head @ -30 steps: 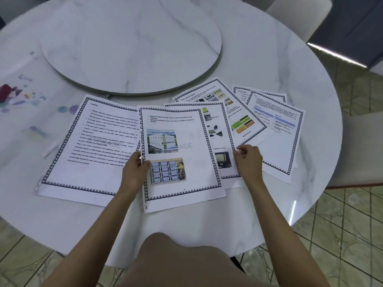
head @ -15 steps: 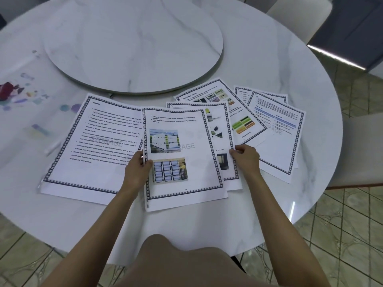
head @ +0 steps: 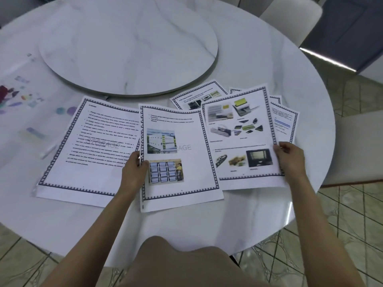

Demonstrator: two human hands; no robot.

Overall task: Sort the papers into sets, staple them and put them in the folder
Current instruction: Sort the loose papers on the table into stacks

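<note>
My left hand (head: 134,170) curls round the left edge of the middle page (head: 186,131), which shows a building photo above a photo of blue drawers. My right hand (head: 290,160) pinches the right edge of the devices page (head: 238,131), printed with small gadgets and slightly blurred; it sits just beside the middle page and covers part of the sheets beyond. One bordered sheet (head: 196,96) peeks out above, another (head: 285,121) to the right. A text page (head: 93,146) watermarked STORAGE lies flat at my left. All rest on a round white marble table (head: 269,59) with a raised turntable (head: 128,46) in the centre. Paint smudges (head: 12,96) mark its far left
</note>
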